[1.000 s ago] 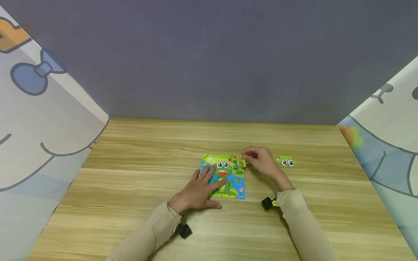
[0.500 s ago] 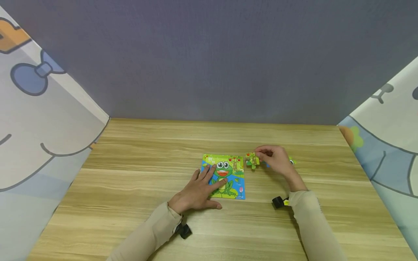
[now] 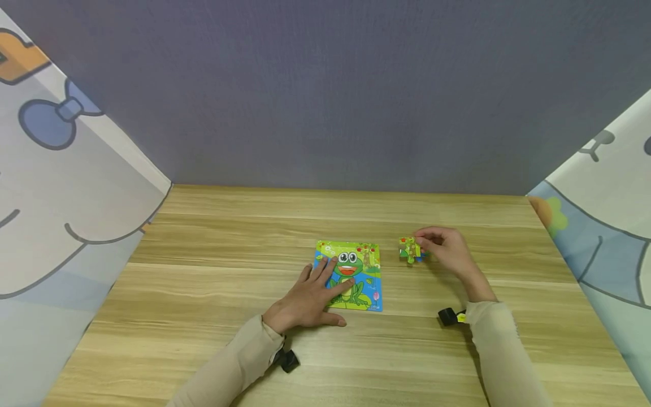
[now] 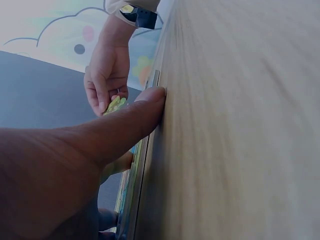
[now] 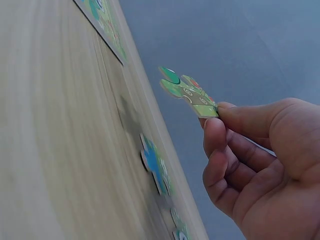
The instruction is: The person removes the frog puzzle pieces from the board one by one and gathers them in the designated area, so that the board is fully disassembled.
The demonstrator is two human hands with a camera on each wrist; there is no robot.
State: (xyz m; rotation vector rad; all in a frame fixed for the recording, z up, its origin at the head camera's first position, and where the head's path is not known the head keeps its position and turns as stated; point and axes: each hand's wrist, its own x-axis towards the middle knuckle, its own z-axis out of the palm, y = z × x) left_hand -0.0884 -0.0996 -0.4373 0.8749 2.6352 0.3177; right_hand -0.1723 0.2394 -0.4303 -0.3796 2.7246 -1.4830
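My left hand [image 3: 307, 294] lies spread on the square frog puzzle [image 3: 373, 285], its fingers across the left side of the board. In the left wrist view its thumb [image 4: 145, 105] reaches beyond the board's edge to the wood. My right hand [image 3: 447, 249] pinches a green jigsaw piece [image 3: 408, 246] between thumb and index finger, to the right of the board. The right wrist view shows this piece [image 5: 192, 95] held up above the table, tilted, with red dots and a brown patch. Its upper right area on the board appears as a pale picture of trees.
Below the held piece, a blue and green jigsaw piece [image 5: 157, 167] lies on the wooden table [image 3: 244, 243]. Another green piece [image 5: 180, 225] lies nearby, partly out of frame. A grey panel [image 3: 325, 96] stands behind the table, with cartoon-printed walls at both sides.
My right hand has lifted the green jigsaw piece off the board's upper right corner and carried it right, over the loose pieces. The left hand has stayed in place.
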